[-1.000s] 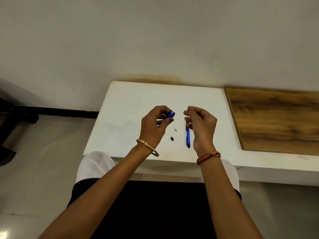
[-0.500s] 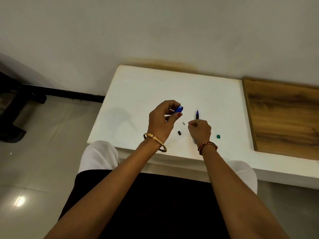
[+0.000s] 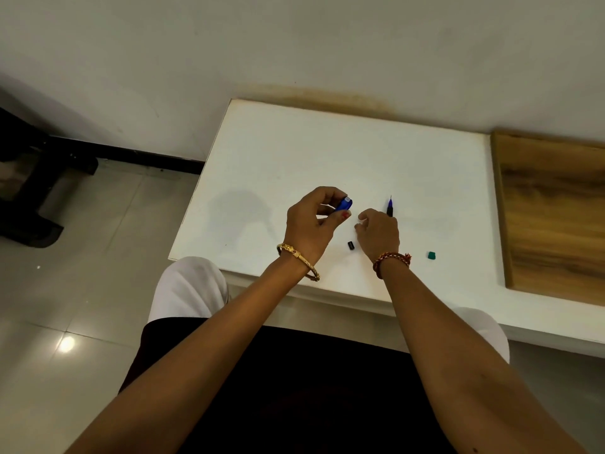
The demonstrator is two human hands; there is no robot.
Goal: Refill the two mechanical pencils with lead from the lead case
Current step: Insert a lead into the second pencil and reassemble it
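Fingers (image 3: 340, 215) of the left hand (image 3: 311, 224) pinch the blue lead case (image 3: 344, 204) above the desk (image 3: 294, 152); right hand (image 3: 378, 234) curls low over the near blue pencil (image 3: 389, 207), grip unclear. Steady the barrel before feeding lead.

Illumination is moderate and even, somewhat dull, with a grey-green cast over the wall (image 3: 294, 44). A small bright glare spot sits on the tiled floor (image 3: 67, 344), left of the worktop (image 3: 327, 152), indicating an overhead source. Soft, faint shadows of the hands lie on the worktop's white surface, to the left of the left hand (image 3: 311, 224). Wide-angle distortion bows the worktop's edges. Detail is soft throughout; small items on the worktop lack definition.
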